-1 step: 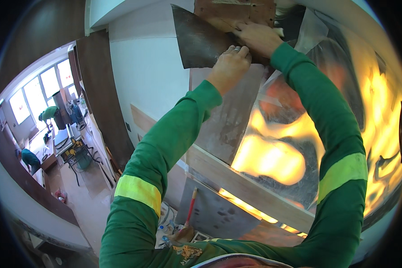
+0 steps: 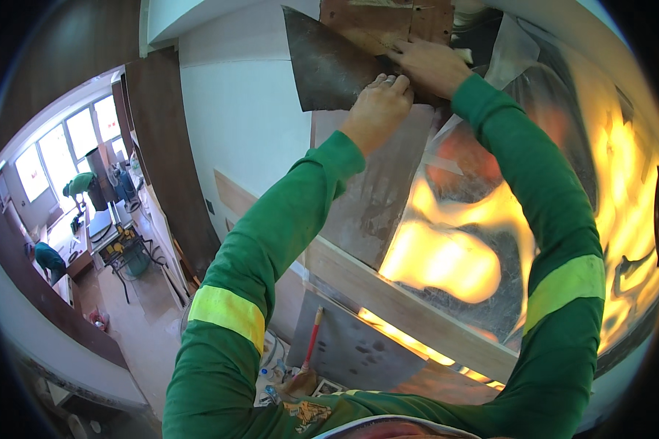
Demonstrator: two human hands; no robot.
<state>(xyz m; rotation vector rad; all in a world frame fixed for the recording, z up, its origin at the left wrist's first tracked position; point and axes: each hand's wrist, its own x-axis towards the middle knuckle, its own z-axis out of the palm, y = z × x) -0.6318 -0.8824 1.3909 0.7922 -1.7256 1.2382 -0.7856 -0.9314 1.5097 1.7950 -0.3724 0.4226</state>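
Observation:
A thin, stiff dark brown sheet (image 2: 322, 66) stands out from the wall at the top, its pointed corner to the left. My left hand (image 2: 379, 108) is closed on its lower edge, fingers curled and a ring on one of them. Close by on the right, my right hand (image 2: 433, 64) bends over the same sheet, knuckles up and fingertips pointing left; its thumb is hidden. Behind it is a lighter brown board (image 2: 381, 25) with small dark spots. Below the hands runs a grey-brown panel (image 2: 373, 183).
Shiny clear plastic film (image 2: 454, 234) with bright yellow reflections covers the right side. A wooden rail (image 2: 410, 300) crosses below, over a grey spotted board (image 2: 344, 344) and a red-handled brush (image 2: 314, 340). Beyond the doorway at left, two people work near a table saw (image 2: 124, 245).
My right hand and forearm have shifted slightly to the right. My left hand stays at the sheet's edge, nearly unmoved.

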